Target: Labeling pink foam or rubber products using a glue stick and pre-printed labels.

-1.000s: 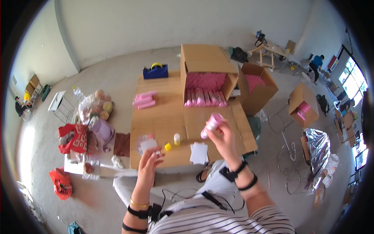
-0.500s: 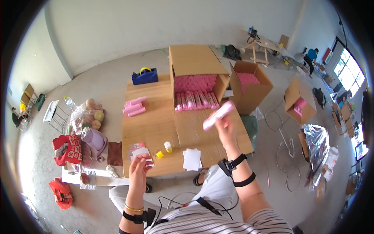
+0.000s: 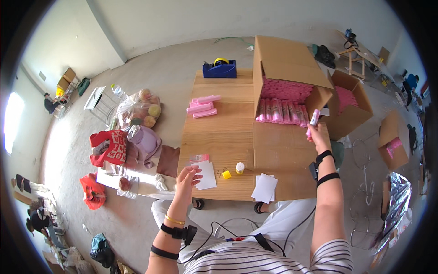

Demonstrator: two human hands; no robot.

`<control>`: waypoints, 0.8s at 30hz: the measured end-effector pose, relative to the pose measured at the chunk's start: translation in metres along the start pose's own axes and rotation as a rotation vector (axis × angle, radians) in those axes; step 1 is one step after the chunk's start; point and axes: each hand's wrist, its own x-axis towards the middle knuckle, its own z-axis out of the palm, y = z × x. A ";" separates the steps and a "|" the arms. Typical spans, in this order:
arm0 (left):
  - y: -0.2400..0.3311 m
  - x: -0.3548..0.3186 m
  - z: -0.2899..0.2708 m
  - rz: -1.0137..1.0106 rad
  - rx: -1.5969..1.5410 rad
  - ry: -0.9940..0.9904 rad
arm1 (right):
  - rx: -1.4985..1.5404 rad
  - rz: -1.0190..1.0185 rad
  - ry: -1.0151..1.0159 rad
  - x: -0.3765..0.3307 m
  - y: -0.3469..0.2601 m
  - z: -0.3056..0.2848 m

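Observation:
My right hand (image 3: 318, 133) is closed around a pink tube (image 3: 314, 119), which tilts upright beside the front right corner of an open cardboard box (image 3: 292, 61). Inside that box are many pink tubes (image 3: 280, 112), the front row lying with their ends outward. My left hand (image 3: 186, 178) hovers at the left of some white cards (image 3: 206, 176), its fingers loosely bent and apart, with nothing visible in them. A small pink-and-grey label sheet (image 3: 199, 158) lies behind the cards. Nearby are a small white-capped bottle (image 3: 240, 168) and a yellow cap (image 3: 226, 174).
Several pink tubes (image 3: 203, 107) lie on the wooden table (image 3: 223, 137). A blue tape dispenser (image 3: 220, 69) stands at its far edge. White papers (image 3: 264, 187) lie near the front. Another carton (image 3: 356, 112) stands at the right; bags of fruit (image 3: 141, 107) are at the left.
The view has turned left, shifting the scene rightward. My right hand has brought the tube to the box's right front corner and tipped it more upright. My left hand has drawn away from the cards.

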 end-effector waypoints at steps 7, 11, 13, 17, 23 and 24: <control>-0.016 0.067 -0.023 -0.035 0.053 0.116 | -0.523 -0.042 0.257 0.081 0.028 0.014; -0.007 0.149 -0.043 0.091 0.241 0.179 | -0.457 -0.424 0.366 0.080 0.024 0.032; 0.013 0.187 -0.025 0.209 0.459 0.244 | -0.508 -0.530 0.431 0.060 0.014 0.026; 0.032 0.259 -0.011 0.491 1.177 0.335 | -0.045 -0.499 0.191 -0.006 -0.004 0.031; 0.039 0.297 0.012 0.539 1.719 0.233 | 0.028 -0.198 -0.055 -0.141 -0.020 0.045; 0.040 0.299 0.019 0.529 1.834 0.228 | 0.023 -0.196 -0.041 -0.153 -0.014 0.044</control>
